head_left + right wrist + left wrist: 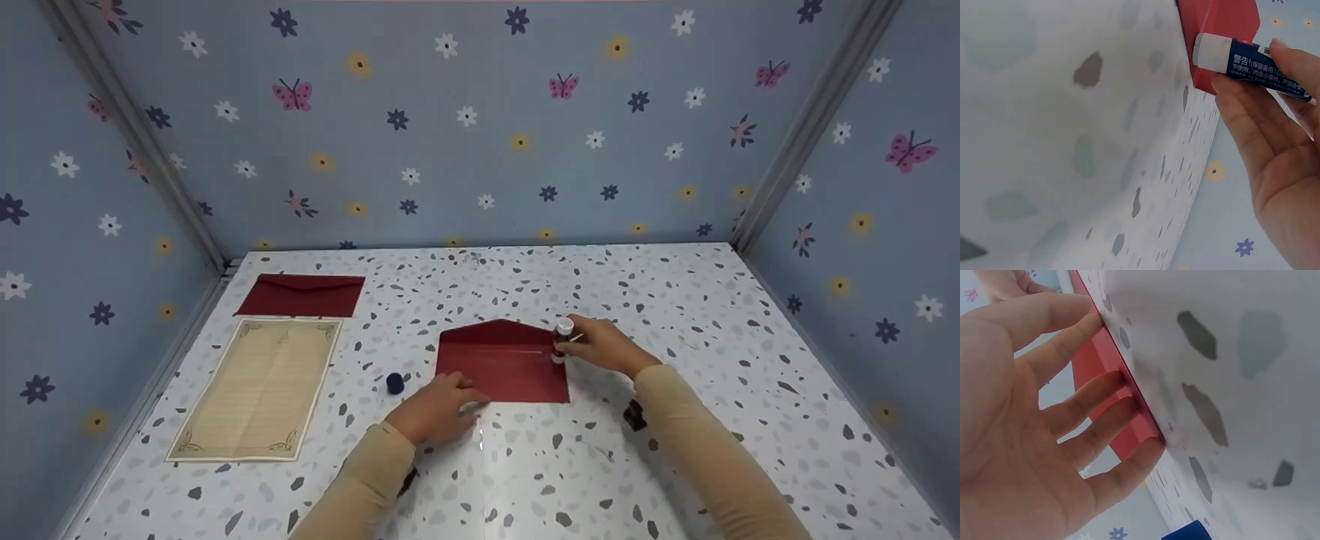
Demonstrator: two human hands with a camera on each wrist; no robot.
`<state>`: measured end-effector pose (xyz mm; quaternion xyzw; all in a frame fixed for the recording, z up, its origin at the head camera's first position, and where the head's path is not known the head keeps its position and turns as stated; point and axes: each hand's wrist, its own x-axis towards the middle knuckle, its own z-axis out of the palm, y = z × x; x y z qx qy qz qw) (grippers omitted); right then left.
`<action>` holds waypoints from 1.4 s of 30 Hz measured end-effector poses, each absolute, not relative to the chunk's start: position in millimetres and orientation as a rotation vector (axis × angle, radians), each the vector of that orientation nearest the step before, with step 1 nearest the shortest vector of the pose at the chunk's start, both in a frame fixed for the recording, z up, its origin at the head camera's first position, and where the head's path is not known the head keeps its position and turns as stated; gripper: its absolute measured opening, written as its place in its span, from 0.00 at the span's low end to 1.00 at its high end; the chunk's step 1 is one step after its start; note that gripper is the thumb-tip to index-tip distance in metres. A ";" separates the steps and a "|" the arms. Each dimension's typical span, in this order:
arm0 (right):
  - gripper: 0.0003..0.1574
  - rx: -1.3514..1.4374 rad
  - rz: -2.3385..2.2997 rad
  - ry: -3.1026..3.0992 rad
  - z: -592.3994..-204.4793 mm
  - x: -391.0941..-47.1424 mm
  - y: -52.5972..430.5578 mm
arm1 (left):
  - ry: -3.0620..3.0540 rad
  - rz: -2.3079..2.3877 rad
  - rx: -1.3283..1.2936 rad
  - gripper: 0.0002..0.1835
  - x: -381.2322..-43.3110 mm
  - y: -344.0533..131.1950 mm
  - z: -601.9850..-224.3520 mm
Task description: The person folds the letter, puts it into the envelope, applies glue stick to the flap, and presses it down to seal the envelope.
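Observation:
A red envelope (517, 382) lies on the speckled table with its pointed flap opened out toward the back. My right hand (607, 345) pinches a glue stick (1266, 64) with a dark blue printed label between thumb and fingers. In the right wrist view the white end of the stick is down at the envelope, near its right edge. My left hand (439, 409) rests at the envelope's front left corner, and its spread fingertips (1114, 379) touch the red paper along the edge. To the left of that hand stands a dark blue cap (395, 383).
At the table's far left lies a second red envelope (307, 298), its flap folded down. A cream letter sheet (255, 390) with ornate corners and fold creases is in front of it. Flower-patterned panels (480, 135) enclose the table (712, 300) at the back and both sides.

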<state>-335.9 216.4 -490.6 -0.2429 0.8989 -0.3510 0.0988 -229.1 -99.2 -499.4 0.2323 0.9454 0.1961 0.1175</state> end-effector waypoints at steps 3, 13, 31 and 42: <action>0.17 -0.705 -1.061 2.652 -490.8 -335.4 220.2 | 2.768 0.573 0.684 0.19 -229.3 -99.8 -498.9; 0.19 -0.600 -1.226 2.652 -490.3 -335.4 227.9 | 2.768 0.605 0.670 0.18 -227.6 -98.5 -498.7; 0.41 -0.386 -1.617 2.465 -481.9 -324.6 225.6 | 2.745 0.736 0.674 0.14 -234.4 -102.9 -494.9; 0.18 -0.531 -1.848 2.081 -482.1 -312.6 212.0 | 2.706 1.256 0.606 0.19 -247.6 -92.7 -495.9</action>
